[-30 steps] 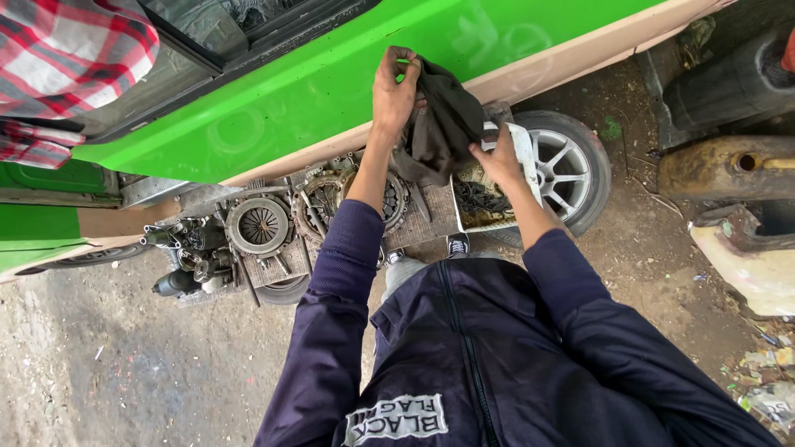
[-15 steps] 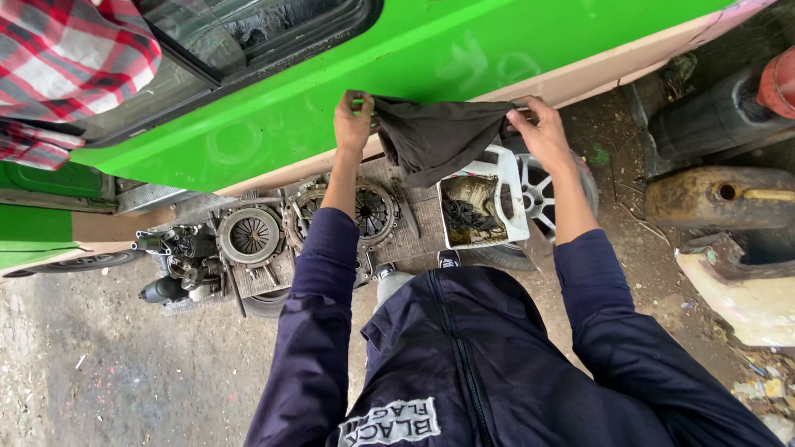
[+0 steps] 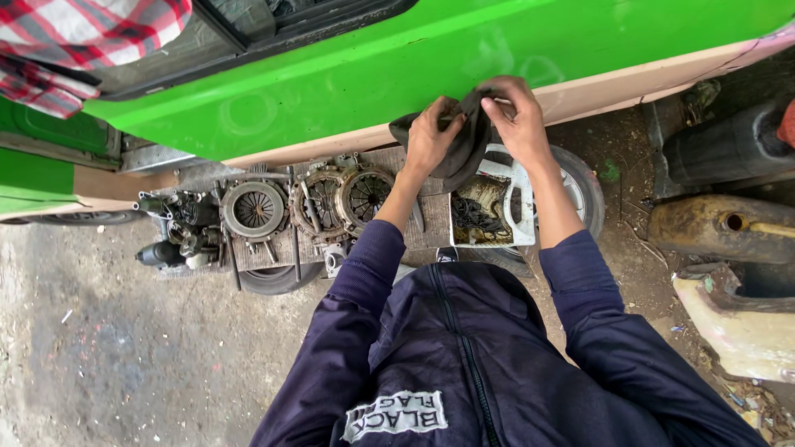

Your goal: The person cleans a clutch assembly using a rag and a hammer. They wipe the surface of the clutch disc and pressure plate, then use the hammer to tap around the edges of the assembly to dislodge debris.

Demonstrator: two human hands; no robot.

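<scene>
Both of my hands hold a dark cloth (image 3: 465, 147) in front of me, bunched between them. My left hand (image 3: 429, 136) grips its left side and my right hand (image 3: 517, 120) pinches its top right. The cloth hangs over a white open container (image 3: 522, 203) with dark oily parts inside. Left of it, round clutch parts (image 3: 364, 194) and a pressure plate (image 3: 254, 209) lie on a wooden board. I wear a dark blue zipped jacket.
A bright green vehicle panel (image 3: 373, 74) runs across the top. A wheel (image 3: 584, 190) lies under the container. A dirty tank (image 3: 729, 228) and black drum (image 3: 729, 145) stand at right. Another person's plaid sleeve (image 3: 74, 41) shows top left. Dirt ground spreads at lower left.
The cloth was stretched wide between my hands half a second ago; now my hands have come together and the cloth is folded into a bunch.
</scene>
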